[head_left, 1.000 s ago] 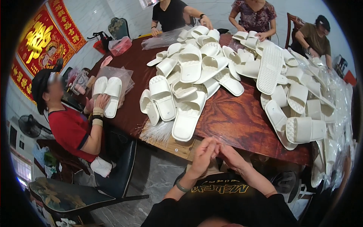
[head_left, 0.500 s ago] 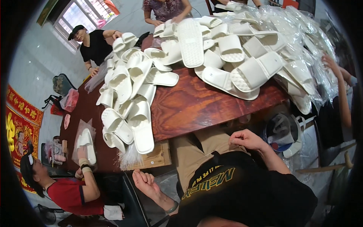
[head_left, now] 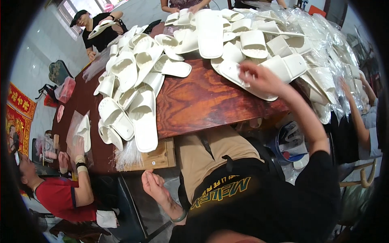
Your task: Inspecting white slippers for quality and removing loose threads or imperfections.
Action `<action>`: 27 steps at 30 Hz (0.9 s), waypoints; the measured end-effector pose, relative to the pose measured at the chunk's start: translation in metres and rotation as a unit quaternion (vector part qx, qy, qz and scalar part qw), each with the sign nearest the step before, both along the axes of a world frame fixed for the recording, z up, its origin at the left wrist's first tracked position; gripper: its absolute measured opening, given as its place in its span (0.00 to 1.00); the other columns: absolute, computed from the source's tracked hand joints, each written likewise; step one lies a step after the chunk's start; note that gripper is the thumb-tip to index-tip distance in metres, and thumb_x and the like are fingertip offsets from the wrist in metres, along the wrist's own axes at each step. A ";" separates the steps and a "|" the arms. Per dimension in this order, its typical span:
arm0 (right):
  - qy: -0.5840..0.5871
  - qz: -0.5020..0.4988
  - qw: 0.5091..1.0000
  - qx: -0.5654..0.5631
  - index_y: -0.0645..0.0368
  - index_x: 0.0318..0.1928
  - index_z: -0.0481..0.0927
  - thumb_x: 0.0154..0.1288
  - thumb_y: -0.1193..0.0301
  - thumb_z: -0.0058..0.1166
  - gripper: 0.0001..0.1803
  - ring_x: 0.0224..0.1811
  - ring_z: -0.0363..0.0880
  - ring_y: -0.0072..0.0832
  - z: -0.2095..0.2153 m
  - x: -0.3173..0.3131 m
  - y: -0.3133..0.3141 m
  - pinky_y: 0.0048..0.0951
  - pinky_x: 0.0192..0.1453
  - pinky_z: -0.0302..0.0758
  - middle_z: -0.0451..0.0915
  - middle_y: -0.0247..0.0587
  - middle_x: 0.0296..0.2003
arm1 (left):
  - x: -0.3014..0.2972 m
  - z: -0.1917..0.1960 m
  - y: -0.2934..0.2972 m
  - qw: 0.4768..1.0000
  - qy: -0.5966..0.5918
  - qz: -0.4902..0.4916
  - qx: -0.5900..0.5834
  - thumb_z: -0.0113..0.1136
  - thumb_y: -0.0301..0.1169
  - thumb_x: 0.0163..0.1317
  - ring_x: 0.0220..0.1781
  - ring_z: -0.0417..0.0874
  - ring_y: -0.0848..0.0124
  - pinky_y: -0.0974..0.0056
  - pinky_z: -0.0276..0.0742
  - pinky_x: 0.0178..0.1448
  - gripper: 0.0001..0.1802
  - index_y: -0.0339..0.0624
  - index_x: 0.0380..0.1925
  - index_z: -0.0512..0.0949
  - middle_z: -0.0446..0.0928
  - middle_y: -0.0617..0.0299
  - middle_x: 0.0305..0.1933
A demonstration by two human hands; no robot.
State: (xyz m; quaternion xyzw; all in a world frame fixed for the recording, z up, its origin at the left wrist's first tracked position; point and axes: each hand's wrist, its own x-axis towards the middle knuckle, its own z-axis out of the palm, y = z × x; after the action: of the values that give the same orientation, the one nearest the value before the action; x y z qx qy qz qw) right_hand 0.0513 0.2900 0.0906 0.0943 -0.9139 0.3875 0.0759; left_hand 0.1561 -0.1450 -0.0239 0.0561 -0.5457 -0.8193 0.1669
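Note:
My right hand (head_left: 262, 80) is stretched over the table, in front of a white slide slipper (head_left: 288, 67) at the pile's near right edge. Its fingers are blurred and bent down over the slippers; whether they touch or grip one cannot be made out. Under it lies another white slipper (head_left: 229, 69), sole end toward the left. Low at my left side, my left hand (head_left: 156, 187) is held with curled fingers and thumb pressed together, near a wooden box (head_left: 160, 156). A bundle of thin clear strands (head_left: 129, 156) hangs over that box. Anything in those fingers is too small to see.
More white slippers (head_left: 142, 117) are heaped on the left of the red-brown wooden table (head_left: 190, 105). Clear plastic bags (head_left: 324, 44) cover the pile at right. A blue bucket (head_left: 285, 146) stands below the table. Co-workers sit around; one in red (head_left: 60, 194) handles a bagged slipper.
My right hand has moved from my lap up and forward to the slippers. My left hand stays low with fingers curled. The person at far left has lifted a slipper.

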 end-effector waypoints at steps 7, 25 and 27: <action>-0.045 -0.197 0.939 0.279 0.71 0.60 0.62 0.55 0.31 0.40 0.52 0.53 0.74 0.49 0.032 -0.191 0.022 0.39 0.57 0.68 0.75 0.62 0.50 | 0.020 -0.019 0.007 0.996 -0.088 -0.011 -0.018 0.47 0.33 0.69 0.15 0.54 0.85 0.75 0.48 0.19 0.10 0.38 0.35 0.72 0.58 0.73 0.14; -0.052 0.239 0.945 0.217 0.57 0.40 0.81 0.58 0.61 0.56 0.15 0.28 0.75 0.39 0.037 -0.162 -0.065 0.34 0.38 0.73 0.80 0.48 0.29 | -0.038 0.006 0.055 0.971 -0.101 -0.196 -0.097 0.46 0.30 0.69 0.20 0.60 0.85 0.78 0.53 0.24 0.11 0.34 0.36 0.75 0.64 0.72 0.19; -0.022 0.159 0.954 0.255 0.58 0.36 0.81 0.57 0.62 0.57 0.13 0.27 0.75 0.41 0.040 -0.173 -0.054 0.36 0.36 0.73 0.79 0.49 0.26 | -0.047 0.015 0.061 0.970 -0.100 -0.202 -0.092 0.46 0.29 0.70 0.20 0.60 0.85 0.78 0.53 0.24 0.11 0.34 0.35 0.75 0.64 0.72 0.19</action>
State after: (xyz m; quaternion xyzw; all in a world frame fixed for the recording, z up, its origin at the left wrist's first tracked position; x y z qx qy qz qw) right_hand -0.1212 0.2357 0.1307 0.2460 -0.9569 0.1508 -0.0334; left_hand 0.1093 -0.0842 -0.0092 0.0105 -0.6327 -0.7725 -0.0529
